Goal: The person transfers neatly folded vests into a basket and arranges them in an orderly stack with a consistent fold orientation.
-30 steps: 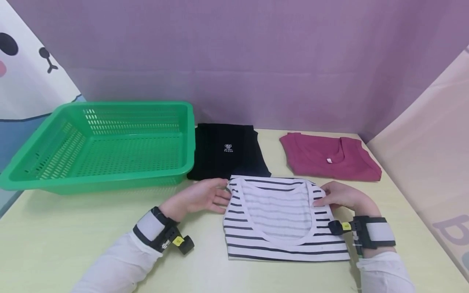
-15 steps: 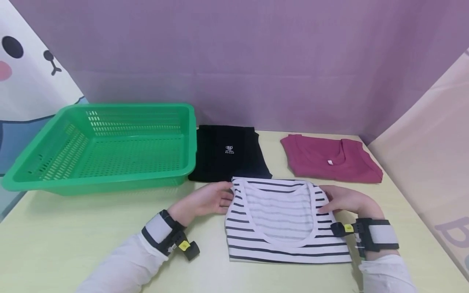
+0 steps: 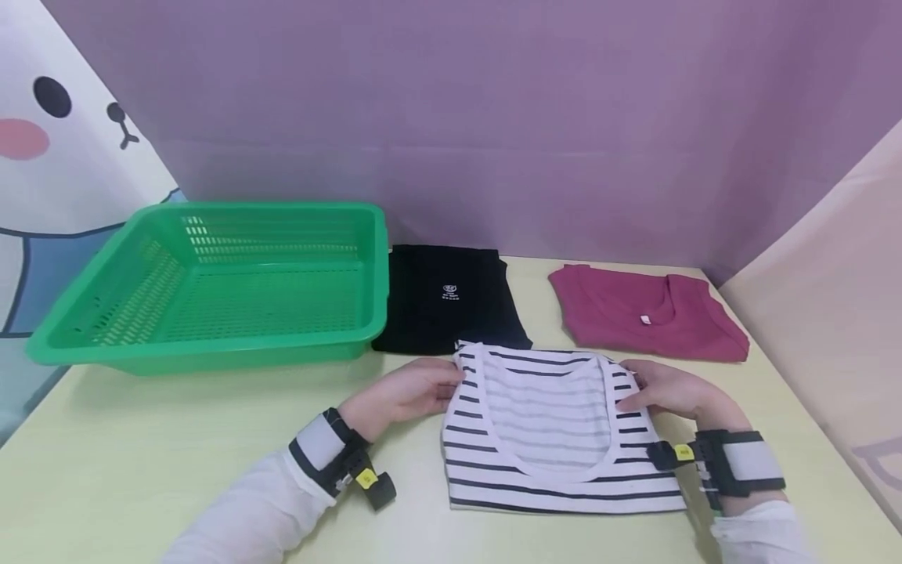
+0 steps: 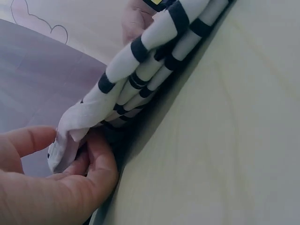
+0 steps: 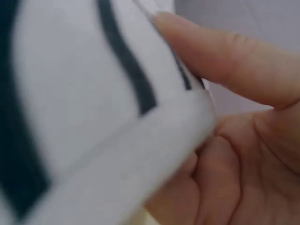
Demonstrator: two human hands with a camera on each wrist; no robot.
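A folded white shirt with black stripes [image 3: 564,497] lies on the table in front of me, its wide neckline facing up. My left hand [image 3: 409,395] holds the shirt's upper left corner; in the left wrist view the fingers [image 4: 101,161] curl under the folded layers with the thumb on the other side. At the upper right edge, my right hand [image 3: 680,392] grips the cloth, thumb on top and fingers beneath, as the right wrist view shows the striped fabric [image 5: 84,103] between them.
A green plastic basket [image 3: 239,341] stands at the back left. Beside it lies a folded black garment [image 3: 451,313], partly touching the striped shirt's far edge. A folded maroon top [image 3: 634,313] lies at the back right. A purple curtain [image 3: 458,117] hangs behind the table.
My left hand has closed in on the shirt's left corner, its fingers now tucked under the cloth. The right hand keeps its hold near the right edge. The head view has shifted slightly left.
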